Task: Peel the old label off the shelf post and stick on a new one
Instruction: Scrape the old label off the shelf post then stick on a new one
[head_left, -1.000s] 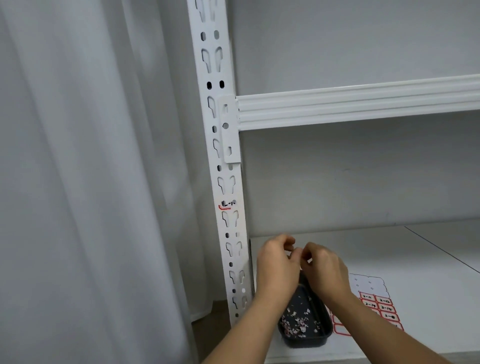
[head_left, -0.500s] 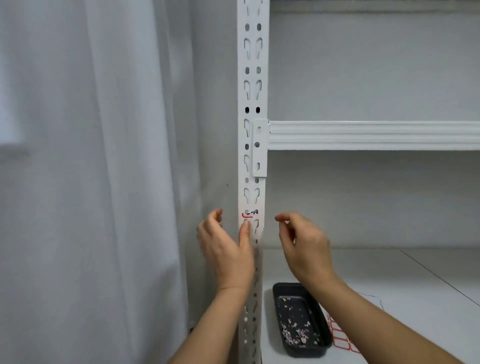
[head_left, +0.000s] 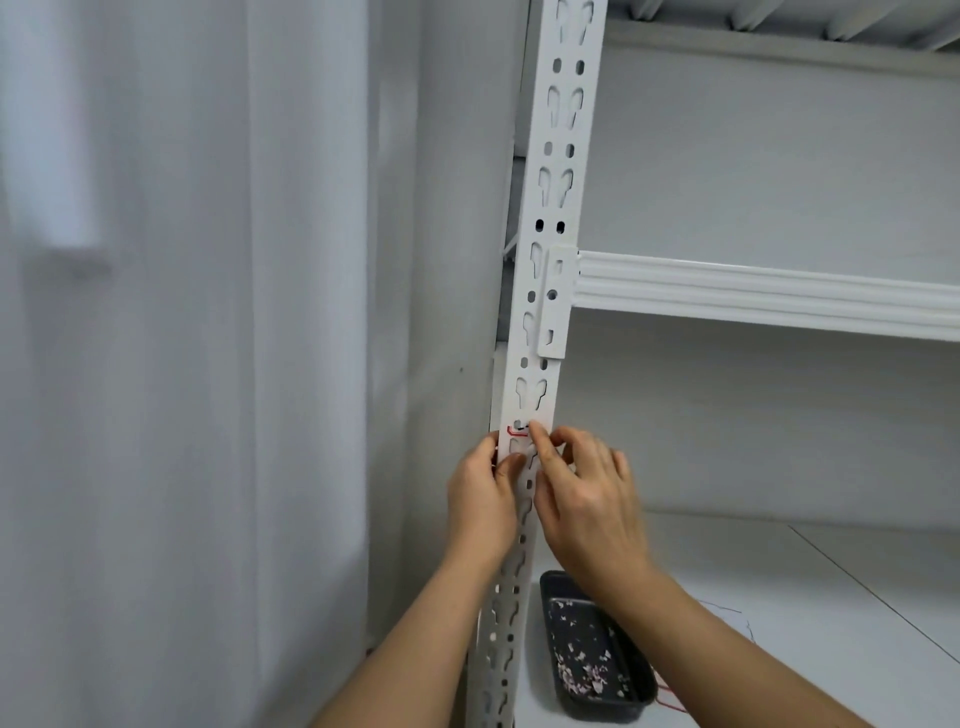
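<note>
From the head camera, both hands are up at the white shelf post (head_left: 550, 218), working at the old label (head_left: 516, 430), a scrap with a red outline stuck on the post's face below the bracket of the shelf beam (head_left: 753, 291). The left hand (head_left: 480, 501) steadies the post from its left edge, thumb laid on the face just under the label; its other fingers are hidden behind the metal. The right hand (head_left: 587, 499) has its fingers curled, with forefinger and thumb pinched at the label's right end, likely to lift a corner; I cannot tell whether any has come free. The label lies across the post's slots, which may make it tear. Below, on the shelf board (head_left: 831, 597) near its front left corner, a dark tray (head_left: 592, 649) holds paper scraps, and the red edge of a label sheet (head_left: 667, 693) peeks out beside the right forearm.
</note>
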